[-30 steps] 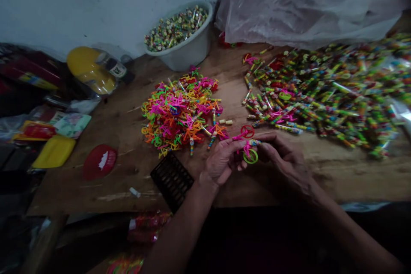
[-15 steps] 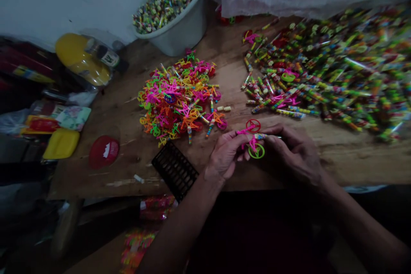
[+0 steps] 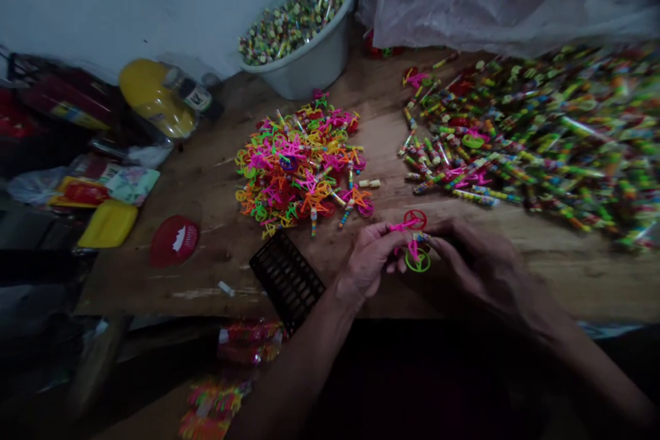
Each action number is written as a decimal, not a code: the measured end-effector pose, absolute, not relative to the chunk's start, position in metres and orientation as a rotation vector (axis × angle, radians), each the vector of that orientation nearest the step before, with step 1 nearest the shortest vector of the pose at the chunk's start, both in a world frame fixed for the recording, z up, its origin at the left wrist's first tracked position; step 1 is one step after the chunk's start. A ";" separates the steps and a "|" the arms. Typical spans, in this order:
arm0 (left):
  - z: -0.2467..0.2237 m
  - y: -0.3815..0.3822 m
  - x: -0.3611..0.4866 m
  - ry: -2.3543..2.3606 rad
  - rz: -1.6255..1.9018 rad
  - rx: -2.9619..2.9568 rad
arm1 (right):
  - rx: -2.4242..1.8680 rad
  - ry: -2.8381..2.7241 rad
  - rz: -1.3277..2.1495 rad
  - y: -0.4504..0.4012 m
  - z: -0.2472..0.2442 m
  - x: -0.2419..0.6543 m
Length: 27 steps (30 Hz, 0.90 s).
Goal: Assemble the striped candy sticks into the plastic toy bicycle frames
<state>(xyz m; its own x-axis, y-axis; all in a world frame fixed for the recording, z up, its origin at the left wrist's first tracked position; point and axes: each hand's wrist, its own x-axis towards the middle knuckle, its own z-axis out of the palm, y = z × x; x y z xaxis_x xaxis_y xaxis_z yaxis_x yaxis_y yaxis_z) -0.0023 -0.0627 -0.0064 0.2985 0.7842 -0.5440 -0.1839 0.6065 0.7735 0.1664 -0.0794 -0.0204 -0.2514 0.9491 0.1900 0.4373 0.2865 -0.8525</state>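
Observation:
My left hand (image 3: 372,256) is closed on a pink plastic toy (image 3: 413,247) with a red wheel and a green wheel, held over the table's front edge. On the other side, the fingers of my right hand (image 3: 471,258) pinch a small patterned tube (image 3: 421,238) that meets the toy. Beyond my left hand lies a heap of colourful plastic toy pieces (image 3: 293,172), some with tubes among them. A wide pile of patterned tubes (image 3: 546,137) spreads behind my right hand.
A pale tub (image 3: 314,69) full of tubes stands at the back. Near the front edge are a black basket (image 3: 289,282) and a red lid-like dish (image 3: 174,240). Yellow containers (image 3: 108,223) and packets lie at the left. Plastic sheeting (image 3: 495,0) hangs behind the tube pile.
The view has shifted, so the table and its contents appear slightly lower and mostly farther right. Both hands remain together at the pink toy; the right-hand fingers sit slightly differently around the tube.

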 end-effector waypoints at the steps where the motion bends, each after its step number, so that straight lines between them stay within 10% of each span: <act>1: -0.006 -0.063 -0.003 1.049 0.707 0.652 | -1.242 -1.822 0.876 -0.078 -0.019 0.166; 9: 0.024 -0.019 -0.055 1.261 0.879 0.788 | -1.191 -1.833 0.630 -0.068 -0.018 0.151; 18: 0.099 0.063 -0.123 2.673 0.511 2.237 | -1.608 -1.956 -0.064 -0.038 -0.054 0.188; 27: 0.025 0.137 0.002 1.834 0.483 2.433 | -1.650 -1.937 -0.376 -0.032 -0.110 0.191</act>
<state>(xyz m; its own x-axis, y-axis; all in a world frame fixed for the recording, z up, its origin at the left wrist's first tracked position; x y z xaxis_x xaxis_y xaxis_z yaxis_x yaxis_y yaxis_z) 0.0015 0.1375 0.0253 0.2450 0.9458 0.2130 0.9281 -0.2923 0.2305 0.1909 -0.0322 -0.1098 -0.0840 0.8114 0.5785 0.9688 0.2024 -0.1433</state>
